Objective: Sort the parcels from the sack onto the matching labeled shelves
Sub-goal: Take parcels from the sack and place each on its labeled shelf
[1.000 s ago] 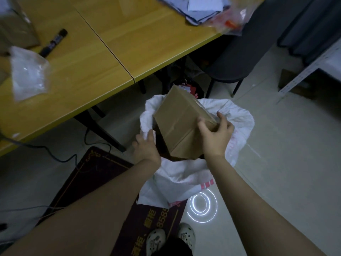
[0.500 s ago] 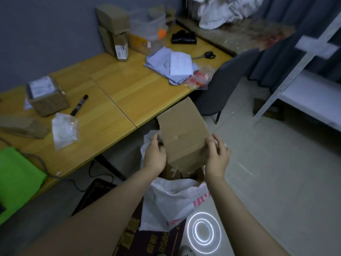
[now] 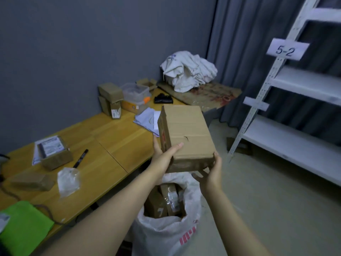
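Box (image 3: 186,133) held in the air in both hands, above the open mouth of the sack (image 3: 166,231) and well short of the shelf (image 3: 295,143). Left hand (image 3: 162,154) grips the box's left side, thumb lying across the top face, fingers behind on the side panel. Right hand (image 3: 212,172) cups the near right corner from below, thumb up against the edge, fingers curled underneath. The top face turned to me is plain cardboard with a seam and a small tear, and I see no address label on it. Red print shows on the left side panel, too blurred to read. More parcels (image 3: 162,200) stand upright inside the sack. The shelf unit is to my right, and one tag (image 3: 287,49) on its post reads 5-2. A lower tag (image 3: 255,104) is blurred and I cannot read it. The tabletop (image 3: 110,145) to the left carries other boxes and a marker. I judge the step in hand to be reading this box's code, between pulling it out and shelving it. Next move calls for turning the box over until its label faces me, then matching it to a tag and carrying it right. The sack looks far from emptied.
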